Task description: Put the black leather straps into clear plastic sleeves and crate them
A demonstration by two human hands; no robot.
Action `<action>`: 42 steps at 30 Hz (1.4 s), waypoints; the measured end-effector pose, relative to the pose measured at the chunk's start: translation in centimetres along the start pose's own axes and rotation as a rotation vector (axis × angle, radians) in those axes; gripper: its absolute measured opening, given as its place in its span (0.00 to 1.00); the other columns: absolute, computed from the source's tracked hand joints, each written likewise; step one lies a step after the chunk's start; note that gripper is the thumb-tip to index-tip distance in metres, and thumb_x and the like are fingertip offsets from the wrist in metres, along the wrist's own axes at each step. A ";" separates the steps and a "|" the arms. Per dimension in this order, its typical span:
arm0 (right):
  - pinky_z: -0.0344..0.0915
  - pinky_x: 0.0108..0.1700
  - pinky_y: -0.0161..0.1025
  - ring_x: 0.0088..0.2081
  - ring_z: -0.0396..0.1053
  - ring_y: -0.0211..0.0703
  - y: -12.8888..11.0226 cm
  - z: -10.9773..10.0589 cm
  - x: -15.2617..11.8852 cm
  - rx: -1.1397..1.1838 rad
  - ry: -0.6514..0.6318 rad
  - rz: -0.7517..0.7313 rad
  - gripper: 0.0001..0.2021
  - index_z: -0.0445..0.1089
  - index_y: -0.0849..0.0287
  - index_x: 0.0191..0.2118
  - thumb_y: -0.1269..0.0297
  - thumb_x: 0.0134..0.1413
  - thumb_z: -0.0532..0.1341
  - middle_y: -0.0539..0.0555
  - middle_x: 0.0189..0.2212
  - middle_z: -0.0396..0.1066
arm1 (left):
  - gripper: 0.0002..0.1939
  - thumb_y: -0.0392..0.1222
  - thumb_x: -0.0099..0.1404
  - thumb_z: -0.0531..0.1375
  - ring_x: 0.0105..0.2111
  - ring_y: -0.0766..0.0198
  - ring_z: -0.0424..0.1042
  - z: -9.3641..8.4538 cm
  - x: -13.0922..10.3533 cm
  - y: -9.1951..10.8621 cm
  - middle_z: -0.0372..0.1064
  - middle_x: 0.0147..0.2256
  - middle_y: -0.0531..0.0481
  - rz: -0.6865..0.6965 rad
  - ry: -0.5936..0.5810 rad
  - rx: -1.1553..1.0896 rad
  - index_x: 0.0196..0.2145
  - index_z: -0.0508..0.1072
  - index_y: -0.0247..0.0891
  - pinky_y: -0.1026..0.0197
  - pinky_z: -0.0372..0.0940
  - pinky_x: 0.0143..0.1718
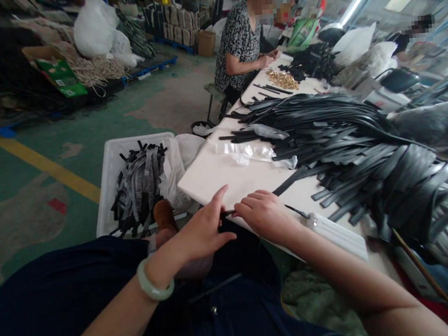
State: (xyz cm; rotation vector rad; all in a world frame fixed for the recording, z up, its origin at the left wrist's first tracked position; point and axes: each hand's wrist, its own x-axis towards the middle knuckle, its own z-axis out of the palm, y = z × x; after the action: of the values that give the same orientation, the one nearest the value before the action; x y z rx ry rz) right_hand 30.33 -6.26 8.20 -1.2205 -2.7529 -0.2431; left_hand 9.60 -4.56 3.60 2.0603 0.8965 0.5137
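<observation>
We pinch a narrow black strip [228,213] in the right hand [265,214] at the near edge of the table [209,173], the left hand [208,229] beside it with thumb spread, its hold indeterminable; this strip-handling step presumably next requires steady two-handed alignment.

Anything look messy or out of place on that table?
Mildly: crumpled clear plastic lies loose on the white table, beside the piled black strips. It looks like stray wrapping, though that's a guess.

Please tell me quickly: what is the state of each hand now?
Left hand: thumb and one finger spread; whether hidden fingers grip the narrow black strip cannot be told.
Right hand: closed, holding that strip.
</observation>
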 end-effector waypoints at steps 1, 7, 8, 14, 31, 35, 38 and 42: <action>0.50 0.34 0.41 0.28 0.64 0.41 0.3 -0.1 -0.3 0.005 0.032 0.014 0.11 0.68 0.59 0.30 0.63 0.64 0.58 0.50 0.24 0.69 | 0.53 0.50 0.57 0.67 0.56 0.50 0.66 -0.8 -0.4 -0.6 0.63 0.56 0.35 -0.008 -0.034 -0.148 0.67 0.38 0.37 0.49 0.61 0.56; 0.56 0.36 0.39 0.31 0.67 0.40 1.9 0.4 -2.2 0.002 0.228 -0.016 0.09 0.72 0.61 0.39 0.66 0.66 0.56 0.53 0.30 0.74 | 0.29 0.61 0.67 0.50 0.34 0.60 0.73 -2.0 -2.0 -4.8 0.75 0.33 0.41 -0.206 -0.343 -0.711 0.39 0.74 0.31 0.59 0.66 0.40; 0.57 0.37 0.39 0.32 0.67 0.40 2.1 0.4 -2.4 -0.015 0.249 -0.030 0.09 0.72 0.61 0.43 0.68 0.66 0.55 0.54 0.33 0.75 | 0.28 0.61 0.67 0.51 0.29 0.63 0.72 -1.5 -2.0 -5.0 0.73 0.28 0.44 -0.224 -0.334 -0.748 0.34 0.74 0.31 0.61 0.65 0.35; 0.61 0.43 0.41 0.39 0.68 0.43 4.0 -0.9 -2.3 -0.086 0.296 -0.053 0.14 0.71 0.57 0.51 0.72 0.64 0.55 0.56 0.41 0.75 | 0.21 0.56 0.63 0.60 0.21 0.68 0.69 -0.2 0.1 -3.3 0.72 0.23 0.49 -0.270 -0.187 -0.809 0.31 0.74 0.31 0.66 0.63 0.26; 0.57 0.39 0.41 0.38 0.67 0.45 6.0 -1.7 3.5 -0.156 0.163 0.043 0.15 0.70 0.59 0.53 0.71 0.64 0.54 0.56 0.37 0.74 | 0.06 0.35 0.57 0.66 0.21 0.66 0.74 -7.1 5.3 0.5 0.75 0.21 0.47 -0.319 0.077 -0.673 0.25 0.75 0.30 0.66 0.66 0.25; 0.54 0.38 0.41 0.36 0.65 0.45 5.0 -1.2 5.7 -0.217 0.107 0.007 0.14 0.71 0.58 0.52 0.71 0.65 0.53 0.56 0.34 0.74 | 0.08 0.37 0.57 0.66 0.21 0.66 0.74 -7.8 5.7 -0.6 0.75 0.21 0.47 -0.297 0.104 -0.585 0.24 0.75 0.30 0.66 0.66 0.25; 0.55 0.39 0.42 0.36 0.65 0.46 2.9 -0.5 7.6 -0.204 0.082 -0.046 0.14 0.73 0.63 0.47 0.69 0.67 0.50 0.58 0.31 0.73 | 0.12 0.39 0.57 0.67 0.21 0.66 0.74 -7.6 6.5 -1.5 0.75 0.20 0.46 -0.232 0.120 -0.595 0.22 0.73 0.29 0.67 0.65 0.24; 0.55 0.54 0.46 0.44 0.66 0.48 3.6 0.7 8.4 -0.127 0.154 0.064 0.14 0.71 0.61 0.50 0.71 0.66 0.51 0.58 0.38 0.75 | 0.10 0.34 0.58 0.65 0.20 0.66 0.73 -8.0 7.5 -2.7 0.74 0.20 0.48 -0.246 0.162 -0.606 0.22 0.72 0.29 0.67 0.65 0.23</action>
State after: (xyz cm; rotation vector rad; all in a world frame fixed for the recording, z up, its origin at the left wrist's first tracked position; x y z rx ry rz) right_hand 27.32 2.37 9.31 -1.2590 -2.5971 -0.4913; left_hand 8.53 6.32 6.43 1.3573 0.9317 0.7210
